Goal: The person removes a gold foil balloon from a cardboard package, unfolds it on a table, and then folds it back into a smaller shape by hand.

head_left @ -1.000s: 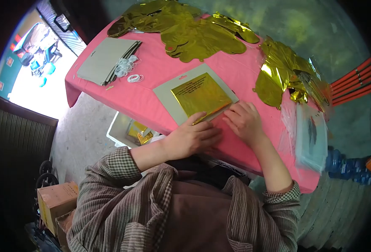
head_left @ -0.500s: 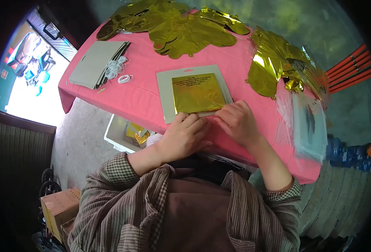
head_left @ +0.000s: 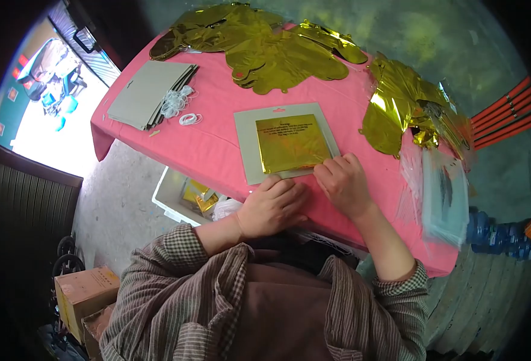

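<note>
Packet of gold foil (head_left: 293,144), printed with a few lines of dark text, is laid on a grey card (head_left: 247,138) with a hanger slot at the centre of the frame. The card is carried by a pink-clothed surface (head_left: 217,144). Its near edge is met by the curled fingers of the left hand (head_left: 271,207); its lower right corner is met by the bunched fingers of the right hand (head_left: 343,183). Whether either grip is closed on anything cannot be told, the fingertips being partly hidden. Flat gold foil balloons (head_left: 277,63) are spread across the top of the frame. At upper left, a stack of grey cards (head_left: 148,93) is overlapped by looped white cord (head_left: 176,101); at right, clear plastic sleeves (head_left: 444,192) are piled.
</note>
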Demonstrator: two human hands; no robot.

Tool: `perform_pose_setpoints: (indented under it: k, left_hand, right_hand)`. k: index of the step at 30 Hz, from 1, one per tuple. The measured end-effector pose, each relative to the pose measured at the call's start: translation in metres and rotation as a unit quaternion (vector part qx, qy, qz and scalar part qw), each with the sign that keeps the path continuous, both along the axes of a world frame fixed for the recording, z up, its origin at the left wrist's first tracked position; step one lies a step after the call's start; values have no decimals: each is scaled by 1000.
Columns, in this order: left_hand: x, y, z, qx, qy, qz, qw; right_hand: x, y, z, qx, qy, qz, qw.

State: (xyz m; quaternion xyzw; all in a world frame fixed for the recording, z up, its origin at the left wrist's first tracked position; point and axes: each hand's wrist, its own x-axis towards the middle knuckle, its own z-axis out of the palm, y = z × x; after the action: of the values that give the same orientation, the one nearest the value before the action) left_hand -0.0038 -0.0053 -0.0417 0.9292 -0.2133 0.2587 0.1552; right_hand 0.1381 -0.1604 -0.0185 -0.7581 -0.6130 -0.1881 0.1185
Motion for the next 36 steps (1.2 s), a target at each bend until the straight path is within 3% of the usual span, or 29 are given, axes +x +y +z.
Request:
perform_pose_setpoints:
  k: [11, 27, 32, 36]
  left_hand:
    - [-4, -2, 2, 2, 16, 2, 1000]
    - [-4, 4, 11, 8, 51, -17, 999]
    - [-16, 10, 33, -6, 55, -34, 998]
    - [-12, 35, 47, -23, 78, 0, 997]
  right_hand:
    - [-2, -8, 5, 58, 41, -2, 997]
    - [5, -4, 1, 19, 62, -39, 997]
    - [14, -29, -4, 115, 120, -94, 982]
    - [15, -41, 2, 122, 174, -125, 969]
